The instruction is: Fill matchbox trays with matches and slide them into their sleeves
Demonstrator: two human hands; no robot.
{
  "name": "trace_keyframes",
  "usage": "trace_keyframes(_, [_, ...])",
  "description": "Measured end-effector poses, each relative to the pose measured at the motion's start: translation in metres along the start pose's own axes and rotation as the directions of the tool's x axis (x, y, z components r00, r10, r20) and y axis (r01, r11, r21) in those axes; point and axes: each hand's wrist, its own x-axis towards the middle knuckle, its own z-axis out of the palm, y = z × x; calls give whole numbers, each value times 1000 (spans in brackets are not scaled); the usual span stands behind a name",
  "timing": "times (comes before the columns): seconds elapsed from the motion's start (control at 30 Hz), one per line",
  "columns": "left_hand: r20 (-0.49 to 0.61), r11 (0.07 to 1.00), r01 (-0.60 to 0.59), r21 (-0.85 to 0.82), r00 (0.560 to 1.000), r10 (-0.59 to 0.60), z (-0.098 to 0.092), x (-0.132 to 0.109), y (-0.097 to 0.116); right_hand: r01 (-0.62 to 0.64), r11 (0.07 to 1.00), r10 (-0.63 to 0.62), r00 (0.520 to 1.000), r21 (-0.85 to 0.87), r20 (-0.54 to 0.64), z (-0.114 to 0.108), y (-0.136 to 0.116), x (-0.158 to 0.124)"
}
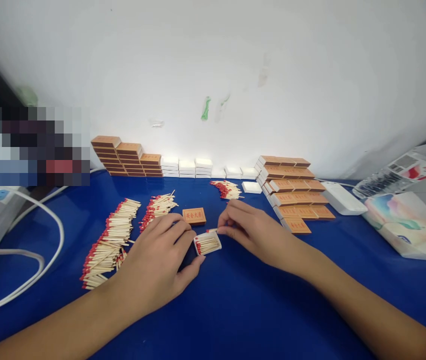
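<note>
My left hand (156, 255) steadies a small white matchbox tray (217, 248) between thumb and fingers, its left end hidden behind them. Red-tipped matches (207, 245) lie side by side inside the tray. Just above its upper edge, my right hand (254, 232) pinches a single match (212, 230), red head pointing left. An orange matchbox sleeve (194, 216) with red characters lies flat behind the tray. Loose matches (110, 240) form a long row left of my left hand, which partly covers it. A smaller heap of matches (158, 206) sits behind that hand.
Stacked orange matchboxes stand at back left (128, 155) and right (291, 192). White trays (186, 168) line the wall, near another match pile (227, 189). At right are a white device (344, 198), tissue pack (408, 222) and plastic bottle (380, 182). White cables (57, 220) curve at left.
</note>
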Motion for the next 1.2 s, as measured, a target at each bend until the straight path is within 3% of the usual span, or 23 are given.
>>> trace_keyframes(0.1, [3, 1000, -5, -5, 1000, 5, 0, 0, 0, 28, 999, -26, 998, -35, 53, 5, -14, -3])
trace_keyframes(0.2, [3, 1000, -6, -2, 1000, 6, 0, 1, 1, 30, 998, -29, 999, -49, 31, 3, -14, -2])
trace_keyframes(0.4, [0, 1000, -11, -13, 1000, 11, 1, -1, 2, -128, 971, 91, 979, -200, -184, -16, 31, 4])
trace_keyframes(0.5, [2, 1000, -18, -14, 1000, 18, 0, -1, 2, -207, 943, 158, 968, -261, -196, -19, 56, 6])
trace_keyframes(0.6, [-3, 1000, -26, -7, 1000, 26, 0, 0, 2, -195, 952, 160, 974, -235, -162, -16, 67, 8])
trace_keyframes(0.9, [-2, 1000, -30, 4, 1000, 30, 1, -1, 2, -107, 975, 68, 978, -195, -198, -5, 66, 10])
trace_keyframes(1.2, [9, 1000, -26, 5, 1000, 26, 1, -1, 3, -129, 978, 90, 970, -166, -228, -4, 70, 10])
